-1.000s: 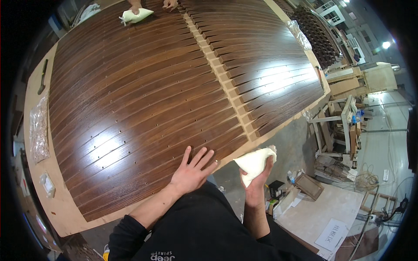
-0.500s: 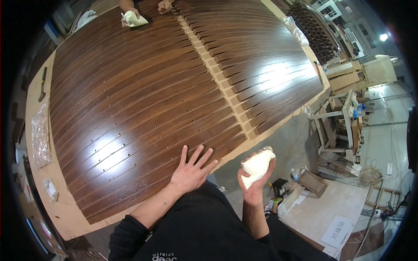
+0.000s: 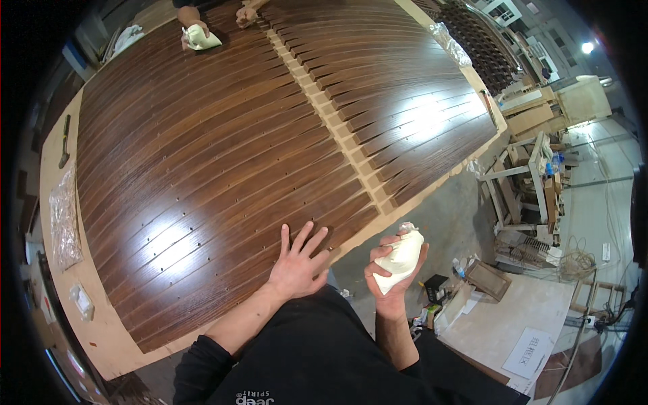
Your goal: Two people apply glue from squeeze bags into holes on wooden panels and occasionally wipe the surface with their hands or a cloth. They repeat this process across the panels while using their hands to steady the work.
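Observation:
A large panel of dark glossy wooden slats fills the view, with a pale notched strip running down its middle. My left hand lies flat, fingers spread, on the panel's near edge. My right hand is raised just off that edge and grips a balled pale cloth. At the far end another person's hand presses a similar pale cloth on the slats.
The panel rests on a light wood board carrying clear plastic bags and a dark tool. Right of it are grey floor, stacked wooden frames, a small box and white sheets.
My right hand has lifted the cloth up and turned it toward me, off the panel's edge. My left hand stays flat. The other person's cloth has shifted slightly across the far end.

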{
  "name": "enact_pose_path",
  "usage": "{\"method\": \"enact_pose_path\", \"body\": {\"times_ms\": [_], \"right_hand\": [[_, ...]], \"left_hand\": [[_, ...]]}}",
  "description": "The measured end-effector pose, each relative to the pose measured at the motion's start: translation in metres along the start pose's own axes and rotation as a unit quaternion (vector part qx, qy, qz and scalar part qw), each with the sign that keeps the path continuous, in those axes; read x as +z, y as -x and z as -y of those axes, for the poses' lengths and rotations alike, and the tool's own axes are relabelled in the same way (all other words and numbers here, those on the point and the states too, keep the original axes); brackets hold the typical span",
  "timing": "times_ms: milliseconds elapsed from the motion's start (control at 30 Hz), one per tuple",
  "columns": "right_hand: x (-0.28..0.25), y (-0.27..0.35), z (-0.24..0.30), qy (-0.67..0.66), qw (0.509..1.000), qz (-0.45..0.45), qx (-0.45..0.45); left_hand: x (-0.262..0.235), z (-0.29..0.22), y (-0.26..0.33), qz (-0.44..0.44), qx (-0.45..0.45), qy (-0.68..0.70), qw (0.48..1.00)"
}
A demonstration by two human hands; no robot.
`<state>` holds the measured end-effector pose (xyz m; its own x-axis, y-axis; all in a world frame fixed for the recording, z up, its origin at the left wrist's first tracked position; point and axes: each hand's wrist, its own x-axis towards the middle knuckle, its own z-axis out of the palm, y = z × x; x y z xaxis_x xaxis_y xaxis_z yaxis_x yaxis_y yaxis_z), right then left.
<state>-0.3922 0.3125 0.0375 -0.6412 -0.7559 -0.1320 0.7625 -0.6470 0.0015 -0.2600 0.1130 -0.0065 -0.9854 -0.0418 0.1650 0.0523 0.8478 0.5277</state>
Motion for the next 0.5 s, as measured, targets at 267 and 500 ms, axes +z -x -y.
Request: {"method": "enact_pose_path", "body": {"times_ms": [267, 500], "right_hand": [[0.006, 0.0, -0.024, -0.052, 0.991, -0.123, -0.027], [0.013, -0.005, -0.033, -0.008, 0.983, -0.177, -0.046]], "left_hand": [[-0.048, -0.019, -0.014, -0.118, -0.089, 0.228, 0.963], [-0.079, -0.039, -0.025, -0.131, -0.071, 0.299, 0.943]]}}
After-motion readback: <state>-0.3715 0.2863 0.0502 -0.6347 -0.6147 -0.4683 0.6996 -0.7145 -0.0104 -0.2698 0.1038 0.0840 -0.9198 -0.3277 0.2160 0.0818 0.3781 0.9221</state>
